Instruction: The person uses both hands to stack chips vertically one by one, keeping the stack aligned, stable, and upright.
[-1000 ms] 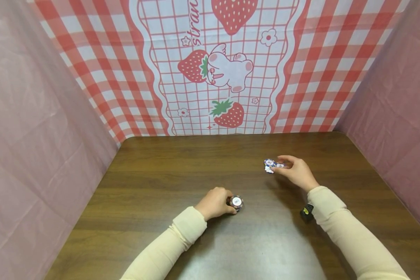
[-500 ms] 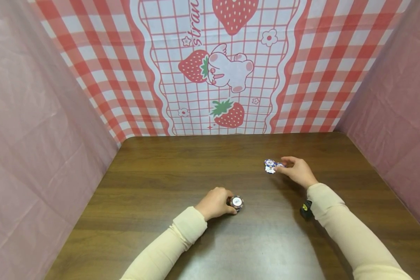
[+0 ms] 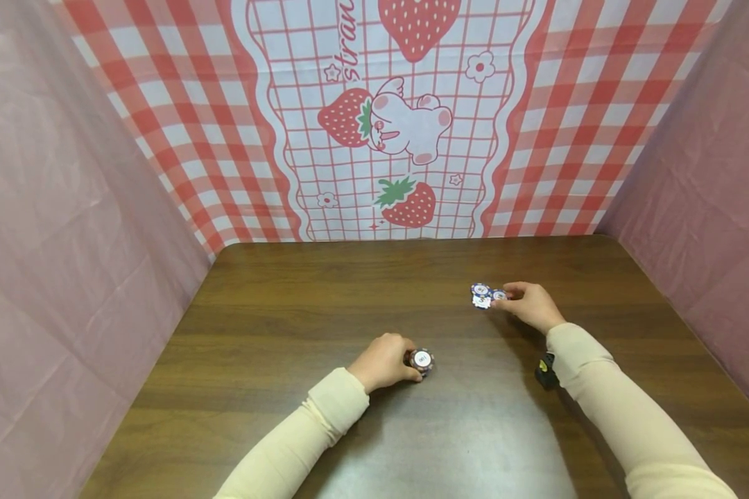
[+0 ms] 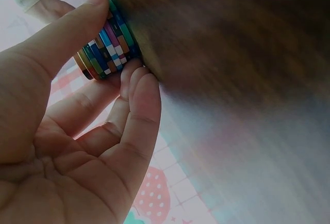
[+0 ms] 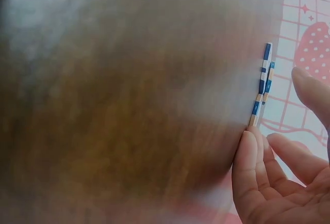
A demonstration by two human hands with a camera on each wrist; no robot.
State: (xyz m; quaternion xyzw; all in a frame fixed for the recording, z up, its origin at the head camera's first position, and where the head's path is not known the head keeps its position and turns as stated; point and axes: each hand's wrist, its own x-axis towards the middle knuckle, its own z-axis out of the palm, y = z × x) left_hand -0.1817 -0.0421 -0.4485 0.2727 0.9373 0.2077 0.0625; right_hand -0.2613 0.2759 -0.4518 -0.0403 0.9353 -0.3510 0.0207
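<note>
My left hand [image 3: 383,362] curls round a stack of poker chips [image 3: 422,360] standing on the table, its top chip white in the middle and marked 100. In the left wrist view, the thumb and fingertips grip the side of that stack [image 4: 111,43], whose edges show blue, green, purple and white. Farther right lie three blue-and-white poker chips [image 3: 482,298], flat and close together, one overlapping another. My right hand [image 3: 532,307] is beside the rightmost chip, fingertips right at its edge. The right wrist view shows these chips [image 5: 262,82] edge-on, with one finger [image 5: 309,92] held away from them.
The brown wooden table [image 3: 274,305] spreads under both hands. Behind it hangs a red-checked cloth [image 3: 193,118] with strawberries, and pink cloths [image 3: 50,229] hang on both sides. A black wrist device [image 3: 545,372] sits below the right cuff.
My right hand has drawn back slightly to the right, showing more of the three flat chips, which lie almost where they were. The left hand and its stack have stayed still.
</note>
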